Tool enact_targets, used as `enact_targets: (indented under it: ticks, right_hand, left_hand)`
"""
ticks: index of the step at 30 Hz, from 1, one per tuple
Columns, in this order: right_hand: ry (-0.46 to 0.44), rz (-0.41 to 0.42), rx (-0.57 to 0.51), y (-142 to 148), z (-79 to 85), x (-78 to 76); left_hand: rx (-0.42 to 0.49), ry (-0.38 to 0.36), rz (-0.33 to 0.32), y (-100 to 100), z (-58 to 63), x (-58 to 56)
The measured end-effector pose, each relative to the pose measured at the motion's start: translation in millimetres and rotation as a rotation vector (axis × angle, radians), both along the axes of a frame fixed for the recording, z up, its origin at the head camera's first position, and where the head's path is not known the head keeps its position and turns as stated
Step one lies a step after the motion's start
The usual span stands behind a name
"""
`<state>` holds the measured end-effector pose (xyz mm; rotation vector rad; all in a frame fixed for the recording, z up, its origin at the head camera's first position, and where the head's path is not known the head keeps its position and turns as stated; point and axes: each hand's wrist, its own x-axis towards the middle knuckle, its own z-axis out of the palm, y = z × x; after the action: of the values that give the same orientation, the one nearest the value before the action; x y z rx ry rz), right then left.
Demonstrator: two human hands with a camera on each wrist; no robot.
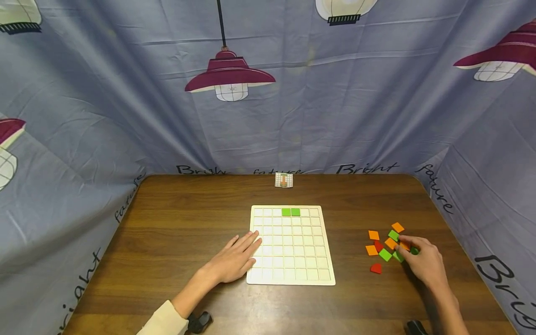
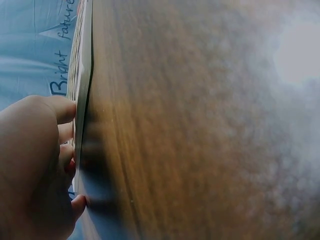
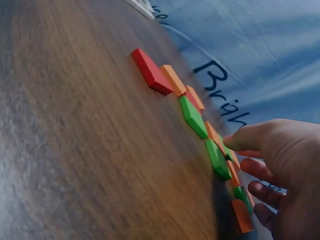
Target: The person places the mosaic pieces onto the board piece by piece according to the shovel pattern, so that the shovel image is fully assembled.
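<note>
My left hand (image 1: 235,257) lies flat with its fingers straight, resting over the left edge of a white square grid board (image 1: 293,275). In the left wrist view, the fingers of that hand (image 2: 37,150) meet the board's edge (image 2: 85,65). Two green square tiles (image 1: 291,212) sit side by side in the board's top row. At the right, my right hand (image 1: 427,263) reaches over a loose group of small tiles, thumb and forefinger apart around an orange tile (image 1: 404,245). The right wrist view has its thumb right at the orange and green tiles (image 3: 218,160), other fingers loosely bent.
Left of the right hand lie more orange tiles (image 1: 371,250), a green tile (image 1: 385,254) and a red piece (image 1: 376,268). A small printed card (image 1: 284,180) is at the wooden table's (image 1: 188,200) back edge. Blue printed cloth (image 1: 293,125) hangs behind and at both sides.
</note>
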<state>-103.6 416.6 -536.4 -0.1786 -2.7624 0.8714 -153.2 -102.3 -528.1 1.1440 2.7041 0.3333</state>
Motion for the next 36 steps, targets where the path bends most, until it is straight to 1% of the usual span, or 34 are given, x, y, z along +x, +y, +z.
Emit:
enact_targets:
  ticks: [3, 10, 16, 23, 26, 31, 36]
  right_hand:
    - [-0.015, 0.007, -0.003, 1, -2.9, -0.7]
    - [0.027, 0.019, -0.006, 0, -5.3, -7.8]
    - [0.03, 0.045, 0.01, 0, -6.4, -16.0]
    - [0.001, 0.055, 0.012, -1, -6.5, -19.8]
    - [0.004, 0.056, 0.016, -1, -5.2, -21.9]
    - [0.011, 0.052, 0.022, 2, -3.8, -26.6]
    - [-0.016, 0.05, 0.042, 5, -3.6, -32.2]
  left_hand:
    - [-0.002, -0.001, 0.001, 0, -0.2, -0.1]
    - [-0.003, 0.0, 0.002, 0, -1.6, -0.5]
    - [-0.001, -0.001, 0.003, 0, -2.7, -0.5]
    - [-0.009, 0.018, -0.003, 0, -3.1, -1.2]
    - [-0.012, 0.021, -0.003, 0, -3.1, -1.6]
    - [-0.011, 0.017, -0.001, 0, -3.3, -2.3]
    - [-0.006, 0.012, 0.001, -1, -3.0, -2.2]
